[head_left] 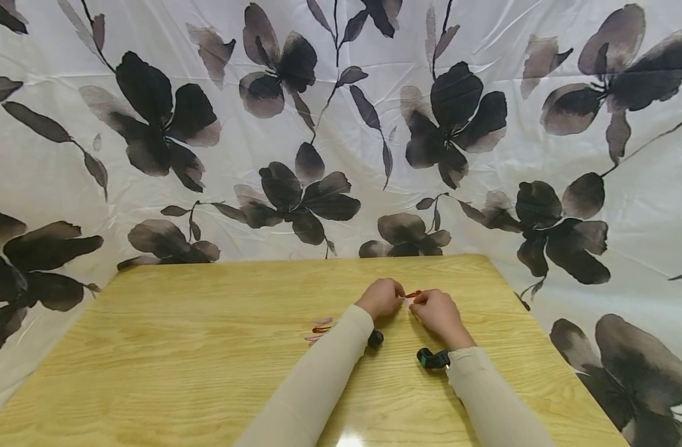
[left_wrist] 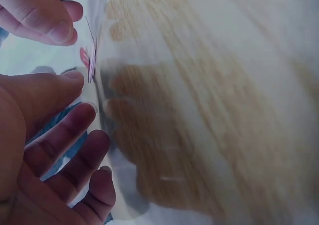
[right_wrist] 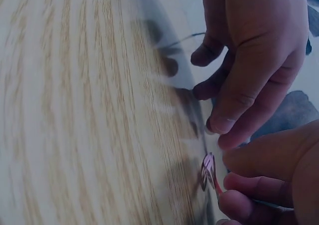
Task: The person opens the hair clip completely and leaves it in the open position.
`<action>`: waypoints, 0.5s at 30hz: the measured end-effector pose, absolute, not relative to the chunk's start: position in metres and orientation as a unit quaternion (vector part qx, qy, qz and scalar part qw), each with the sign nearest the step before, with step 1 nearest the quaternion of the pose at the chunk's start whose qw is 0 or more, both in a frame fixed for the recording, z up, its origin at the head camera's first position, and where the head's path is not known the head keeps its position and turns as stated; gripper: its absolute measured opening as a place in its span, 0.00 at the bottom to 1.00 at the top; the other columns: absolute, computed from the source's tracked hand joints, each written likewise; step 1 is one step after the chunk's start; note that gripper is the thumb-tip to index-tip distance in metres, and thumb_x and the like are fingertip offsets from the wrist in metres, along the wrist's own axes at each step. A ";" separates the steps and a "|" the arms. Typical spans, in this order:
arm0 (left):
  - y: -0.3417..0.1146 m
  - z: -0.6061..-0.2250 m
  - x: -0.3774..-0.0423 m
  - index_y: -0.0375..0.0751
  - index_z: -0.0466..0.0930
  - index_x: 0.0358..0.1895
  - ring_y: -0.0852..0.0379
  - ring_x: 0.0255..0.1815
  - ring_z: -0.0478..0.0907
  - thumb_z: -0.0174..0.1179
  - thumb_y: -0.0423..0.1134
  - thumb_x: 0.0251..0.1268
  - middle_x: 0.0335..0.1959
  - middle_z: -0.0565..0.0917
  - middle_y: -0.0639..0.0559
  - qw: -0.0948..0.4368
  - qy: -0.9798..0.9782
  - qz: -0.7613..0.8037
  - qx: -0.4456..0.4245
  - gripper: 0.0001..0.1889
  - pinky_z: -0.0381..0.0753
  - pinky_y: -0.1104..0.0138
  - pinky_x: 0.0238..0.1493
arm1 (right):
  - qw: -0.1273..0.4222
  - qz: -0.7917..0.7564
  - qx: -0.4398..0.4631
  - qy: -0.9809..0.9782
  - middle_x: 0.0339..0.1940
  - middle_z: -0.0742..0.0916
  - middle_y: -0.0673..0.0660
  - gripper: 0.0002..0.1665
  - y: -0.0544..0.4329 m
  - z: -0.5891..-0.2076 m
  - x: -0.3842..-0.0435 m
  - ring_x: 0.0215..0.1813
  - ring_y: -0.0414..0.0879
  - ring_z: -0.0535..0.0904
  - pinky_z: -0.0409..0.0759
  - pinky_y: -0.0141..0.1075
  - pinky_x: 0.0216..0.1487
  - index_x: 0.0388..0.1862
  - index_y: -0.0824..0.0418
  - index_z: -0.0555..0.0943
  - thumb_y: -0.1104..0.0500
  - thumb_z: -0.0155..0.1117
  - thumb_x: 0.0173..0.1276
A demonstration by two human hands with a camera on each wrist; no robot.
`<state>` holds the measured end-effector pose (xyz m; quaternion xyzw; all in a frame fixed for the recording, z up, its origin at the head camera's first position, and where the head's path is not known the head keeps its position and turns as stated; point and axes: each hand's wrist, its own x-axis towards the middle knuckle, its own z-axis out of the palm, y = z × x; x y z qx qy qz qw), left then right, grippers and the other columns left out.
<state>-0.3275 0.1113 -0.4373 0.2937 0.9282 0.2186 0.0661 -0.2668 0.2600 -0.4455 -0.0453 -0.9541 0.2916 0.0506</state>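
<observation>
Near the far right of the table, both hands meet at a pink hair clip [head_left: 407,303] and a red hair clip [head_left: 413,293]. My left hand [head_left: 382,298] has its thumb and forefinger together at the pink clip's end; its other fingers curl loosely in the left wrist view. My right hand [head_left: 438,315] comes in from the other side, thumb and forefinger bent at the clips. The right wrist view shows the pink clip [right_wrist: 207,167] overlapping the red one, right at that hand's fingertips. Exact finger contact is partly hidden.
Several pink and red hair clips [head_left: 321,329] lie on the wooden table [head_left: 179,347], left of the left forearm. Black wrist cameras [head_left: 433,359] sit under both wrists. A white floral cloth [head_left: 341,136] hangs behind the table's far edge.
</observation>
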 end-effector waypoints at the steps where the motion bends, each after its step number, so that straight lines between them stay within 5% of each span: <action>1: 0.112 -0.437 -0.328 0.44 0.85 0.50 0.56 0.48 0.81 0.57 0.37 0.70 0.47 0.85 0.51 0.065 0.928 0.216 0.297 0.12 0.78 0.64 0.52 | 0.050 0.291 -0.047 -0.954 0.35 0.88 0.55 0.12 0.260 -0.446 -0.267 0.32 0.47 0.77 0.73 0.38 0.34 0.38 0.61 0.87 0.54 0.67 0.63; 15: 0.120 -0.438 -0.327 0.49 0.86 0.50 0.54 0.58 0.78 0.52 0.32 0.68 0.52 0.85 0.53 0.062 0.931 0.172 0.316 0.16 0.75 0.63 0.60 | 0.046 0.285 -0.046 -0.956 0.28 0.86 0.52 0.11 0.261 -0.448 -0.267 0.28 0.47 0.74 0.68 0.35 0.29 0.32 0.58 0.88 0.52 0.67 0.63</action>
